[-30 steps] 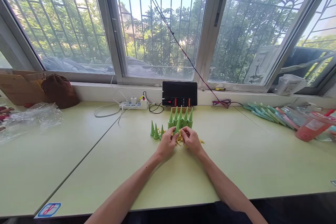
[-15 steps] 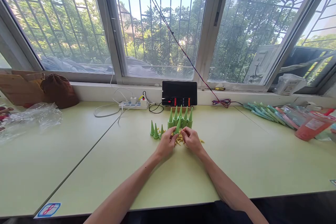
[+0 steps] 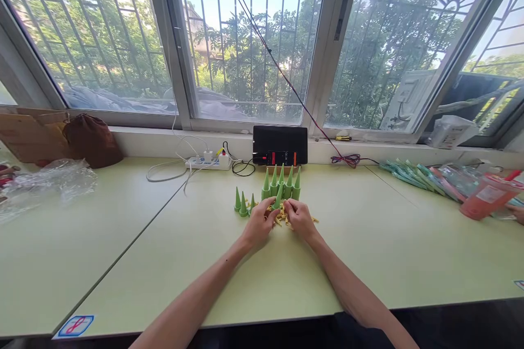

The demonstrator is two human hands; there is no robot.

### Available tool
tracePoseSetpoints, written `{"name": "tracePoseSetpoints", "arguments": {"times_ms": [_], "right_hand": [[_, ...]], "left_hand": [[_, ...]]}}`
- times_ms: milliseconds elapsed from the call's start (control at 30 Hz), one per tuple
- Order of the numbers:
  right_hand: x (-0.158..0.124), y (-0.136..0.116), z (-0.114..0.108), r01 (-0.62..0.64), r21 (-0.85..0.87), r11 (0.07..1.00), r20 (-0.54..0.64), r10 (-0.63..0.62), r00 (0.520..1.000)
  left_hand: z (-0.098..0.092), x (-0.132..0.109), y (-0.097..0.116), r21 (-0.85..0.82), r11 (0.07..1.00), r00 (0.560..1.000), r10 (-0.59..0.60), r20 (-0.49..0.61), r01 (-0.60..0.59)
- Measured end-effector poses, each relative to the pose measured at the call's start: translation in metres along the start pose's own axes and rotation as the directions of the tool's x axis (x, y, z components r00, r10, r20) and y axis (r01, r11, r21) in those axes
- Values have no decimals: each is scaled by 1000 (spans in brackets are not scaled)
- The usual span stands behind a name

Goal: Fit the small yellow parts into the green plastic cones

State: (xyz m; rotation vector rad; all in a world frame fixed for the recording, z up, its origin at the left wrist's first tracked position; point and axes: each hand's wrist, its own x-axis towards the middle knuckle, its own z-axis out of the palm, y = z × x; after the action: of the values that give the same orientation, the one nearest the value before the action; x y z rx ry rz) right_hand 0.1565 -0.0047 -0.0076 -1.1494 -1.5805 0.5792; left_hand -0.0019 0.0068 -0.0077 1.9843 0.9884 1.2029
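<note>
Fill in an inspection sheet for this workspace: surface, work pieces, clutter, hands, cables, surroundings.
Surface: pale green table, seams visible.
Work pieces: standing green cones; yellow pieces scattered around the hands.
Clutter: clear plastic at left; red drink cup at right.
Hands: left hand holds another green cone; right hand beside it, grip unclear.
Cables: white cable looped near power strip; dark red cable bundled at back.
Surroundings: windows, trees outside.

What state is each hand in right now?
Left hand: closed on a green cone.
Right hand: closed, fingertips pinched near the yellow pieces; cannot tell if it holds one.
</note>
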Motion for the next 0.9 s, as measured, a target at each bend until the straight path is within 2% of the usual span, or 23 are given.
{"name": "tracePoseSetpoints", "arguments": {"times_ms": [500,733,900], "right_hand": [[1,0,3,-55,12,998,-21,55,998],[1,-3,5,-30,62,998,-81,35,996],[0,-6,2,-16,76,997,-62,21,998]], "left_hand": [[0,0,3,29,1000,1000,10,-3,-10],[1,1,7,37,999,1000,-16,-21,16],[1,1,9,42,998,998,-36,-47,38]]}}
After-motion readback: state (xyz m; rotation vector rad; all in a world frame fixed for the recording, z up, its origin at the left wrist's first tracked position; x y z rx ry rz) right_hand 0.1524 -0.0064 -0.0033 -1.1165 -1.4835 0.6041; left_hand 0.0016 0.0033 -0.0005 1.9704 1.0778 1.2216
